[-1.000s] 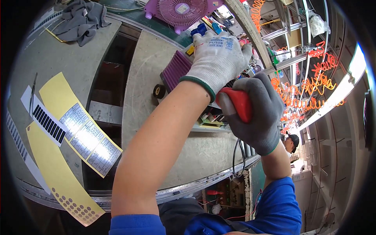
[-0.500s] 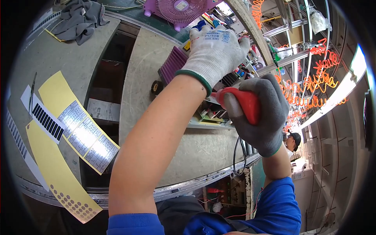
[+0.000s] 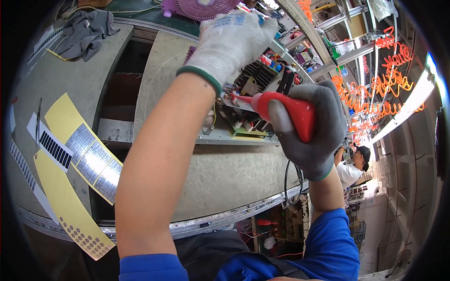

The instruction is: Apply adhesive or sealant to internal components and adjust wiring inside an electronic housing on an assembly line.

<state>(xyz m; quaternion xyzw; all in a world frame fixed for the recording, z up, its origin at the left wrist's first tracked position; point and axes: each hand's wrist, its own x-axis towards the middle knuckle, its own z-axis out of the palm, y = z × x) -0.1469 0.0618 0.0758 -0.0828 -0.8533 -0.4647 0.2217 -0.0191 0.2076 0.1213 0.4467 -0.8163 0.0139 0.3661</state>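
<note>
My right hand [image 3: 313, 126], in a dark grey glove, is closed around a red squeeze bottle [image 3: 281, 108]. Its thin red nozzle [image 3: 242, 98] points left, over the parts of an open metal chassis [image 3: 224, 136] holding circuit boards, wires and black finned pieces. My left hand [image 3: 234, 40], in a whitish knit glove with a green cuff, reaches over the far left side of the chassis. Its fingertips are hidden behind the knuckles, so what they touch cannot be seen. A sliver of a purple part [image 3: 189, 55] shows beside the left wrist.
A purple fan [image 3: 199, 8] stands at the far edge. On the left lie a grey cloth [image 3: 86, 35], yellow label sheets [image 3: 61, 187] and tweezers [image 3: 38, 119]. A black cable loop [image 3: 287, 185] hangs at the front edge. Orange coiled hoses [image 3: 375, 103] and another person [image 3: 351, 171] are at right.
My left hand has moved left and slightly up, uncovering more of the chassis. The bottle has shifted slightly, and its nozzle now shows over the chassis parts.
</note>
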